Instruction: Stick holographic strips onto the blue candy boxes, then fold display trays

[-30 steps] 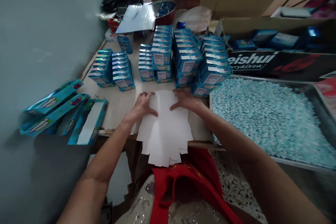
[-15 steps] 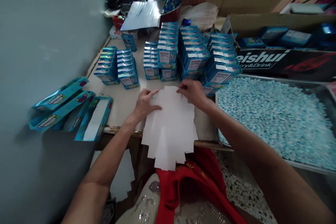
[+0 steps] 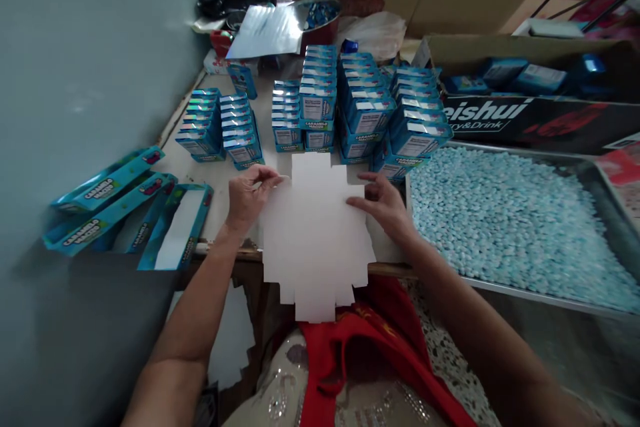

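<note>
White die-cut card sheets (image 3: 317, 233) lie layered at the table's front edge, their lower flaps hanging over a red cloth (image 3: 320, 360). My left hand (image 3: 250, 197) pinches the upper left corner of the card between thumb and fingers. At the upper right edge is my right hand (image 3: 383, 203), its thumb and fingers apart, the thumb tip by the card's edge. Behind the card stand rows of blue boxes (image 3: 317, 107), some stacked two high. Several open blue cartons (image 3: 175, 227) rest at the left end of the table.
A metal tray (image 3: 505, 288) of pale blue candies stands at the right. Behind it is a black printed carton (image 3: 540, 123) holding blue packs. A round container (image 3: 325, 30) with blue wrapped pieces stands at the back. The wall (image 3: 100, 80) borders the left side.
My left hand has moved left and closed on the card's corner. My right hand has opened and shifted right and down. The top card now sits squarer, slightly further left.
</note>
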`<state>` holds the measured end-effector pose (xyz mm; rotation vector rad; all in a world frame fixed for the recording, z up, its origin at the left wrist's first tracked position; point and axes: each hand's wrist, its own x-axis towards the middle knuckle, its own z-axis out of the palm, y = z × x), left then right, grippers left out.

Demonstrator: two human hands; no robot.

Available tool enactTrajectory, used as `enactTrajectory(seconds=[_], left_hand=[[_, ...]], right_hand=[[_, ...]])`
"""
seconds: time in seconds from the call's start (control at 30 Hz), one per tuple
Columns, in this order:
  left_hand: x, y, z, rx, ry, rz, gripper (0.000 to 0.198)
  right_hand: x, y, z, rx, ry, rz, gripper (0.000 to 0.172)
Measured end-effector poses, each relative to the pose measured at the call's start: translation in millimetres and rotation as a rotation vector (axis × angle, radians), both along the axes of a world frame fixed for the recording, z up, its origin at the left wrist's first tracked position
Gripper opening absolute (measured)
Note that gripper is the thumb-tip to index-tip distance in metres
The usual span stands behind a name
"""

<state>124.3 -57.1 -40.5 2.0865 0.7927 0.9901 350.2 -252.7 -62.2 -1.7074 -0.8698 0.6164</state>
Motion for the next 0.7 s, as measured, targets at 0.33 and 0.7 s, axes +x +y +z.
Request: enactTrajectory(seconds=[0.33, 0.7], left_hand=[[2, 21, 22.5, -0.665, 0.07, -0.186, 0.033], [32, 17, 21.0, -0.637, 0.004, 0.005, 0.049]], right_hand=[[-9, -3, 3.5, 0.049, 0.363, 0.127, 0.064], [13, 26, 21.5, 0.021, -0.154, 0.052, 0.059]])
